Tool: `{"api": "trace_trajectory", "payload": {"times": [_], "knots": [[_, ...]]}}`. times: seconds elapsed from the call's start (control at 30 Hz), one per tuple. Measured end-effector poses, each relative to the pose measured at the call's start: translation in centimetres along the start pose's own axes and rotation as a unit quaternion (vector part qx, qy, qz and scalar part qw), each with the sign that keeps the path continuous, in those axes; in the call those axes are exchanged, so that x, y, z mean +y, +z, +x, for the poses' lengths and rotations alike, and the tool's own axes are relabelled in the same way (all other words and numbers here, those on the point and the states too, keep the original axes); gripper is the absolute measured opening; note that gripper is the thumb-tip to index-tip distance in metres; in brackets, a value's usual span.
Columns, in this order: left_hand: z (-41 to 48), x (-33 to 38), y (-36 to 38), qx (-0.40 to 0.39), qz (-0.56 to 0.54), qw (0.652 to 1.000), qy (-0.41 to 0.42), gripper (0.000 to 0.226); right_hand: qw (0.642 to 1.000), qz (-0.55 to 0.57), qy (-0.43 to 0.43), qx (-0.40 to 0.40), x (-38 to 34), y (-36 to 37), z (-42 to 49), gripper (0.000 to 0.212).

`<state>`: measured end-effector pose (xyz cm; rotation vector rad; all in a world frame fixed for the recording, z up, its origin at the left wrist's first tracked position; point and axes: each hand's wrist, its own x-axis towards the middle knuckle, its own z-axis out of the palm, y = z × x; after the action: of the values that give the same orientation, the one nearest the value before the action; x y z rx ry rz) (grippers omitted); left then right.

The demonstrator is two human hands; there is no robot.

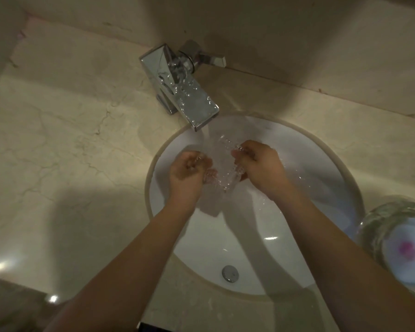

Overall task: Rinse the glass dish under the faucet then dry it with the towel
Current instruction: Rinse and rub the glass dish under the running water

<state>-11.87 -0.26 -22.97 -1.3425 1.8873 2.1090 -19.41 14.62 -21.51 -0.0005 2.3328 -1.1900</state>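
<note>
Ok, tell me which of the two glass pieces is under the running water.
The glass dish gripped by the left hand and right hand below the faucet. The glass bowl at the right edge stands on the counter, outside the stream.

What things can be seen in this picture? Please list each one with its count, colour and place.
glass dish: one, clear, under the running water, above the basin
faucet: one, chrome, on the counter behind the basin, water flowing
basin: one, white, round, set into the counter
drain plug: one, silver, in the near part of the basin
counter: one, beige marble, around the basin
glass bowl: one, clear, white inside with a pink spot, blurred, on the counter at the right edge
towel: none in view
left hand: one, grips the dish's left edge
right hand: one, grips the dish's right edge
</note>
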Motion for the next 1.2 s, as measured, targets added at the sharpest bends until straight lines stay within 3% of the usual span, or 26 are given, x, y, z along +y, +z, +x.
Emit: {"api": "trace_trajectory", "payload": {"times": [0.07,0.23,0.3,0.4,0.47,0.67,0.8,0.9,1.0,1.13,1.2], "knots": [[-0.2,0.0,0.5,0.05,-0.056,0.996,-0.044,0.008,0.997,0.064,0.034,0.029,0.2,1.3,-0.8,0.02],[-0.7,0.2,2.5,0.026,-0.022,0.994,-0.105,0.02,0.942,0.294,0.16,0.036,0.4,4.7,-2.0,0.018],[-0.4,0.4,2.1,0.012,-0.004,0.993,-0.115,0.027,0.957,0.236,0.17,0.008,0.3,4.1,-1.7,0.018],[0.1,0.6,1.1,0.008,0.028,0.993,-0.113,0.02,0.995,0.024,0.101,-0.012,-0.3,2.6,-0.8,0.016],[0.3,0.6,0.7,0.011,0.05,0.994,-0.094,0.018,0.997,0.001,0.073,-0.021,-0.8,2.4,-0.3,0.024],[0.1,1.6,0.5,-0.019,0.029,0.997,-0.062,0.018,0.99,0.097,0.096,0.033,-0.8,4.0,-0.1,0.03],[-0.3,1.6,0.2,-0.051,0.012,0.996,-0.069,0.019,0.964,0.237,0.12,-0.013,-0.4,3.8,-0.1,0.026],[0.1,1.2,0.0,-0.024,0.02,0.996,-0.085,0.026,0.968,0.221,0.12,0.002,-0.4,3.7,0.1,0.031],[0.2,1.2,0.0,-0.011,0.03,0.997,-0.064,0.03,0.963,0.231,0.138,0.03,-1.0,4.0,0.2,0.022],[0.1,1.5,-0.3,-0.052,0.003,0.997,-0.066,0.031,0.98,0.158,0.112,0.055,-1.2,3.7,0.5,0.014],[0.1,1.6,-0.4,-0.071,-0.004,0.995,-0.069,0.032,0.973,0.195,0.112,0.057,-1.3,3.7,0.2,0.006]]}}
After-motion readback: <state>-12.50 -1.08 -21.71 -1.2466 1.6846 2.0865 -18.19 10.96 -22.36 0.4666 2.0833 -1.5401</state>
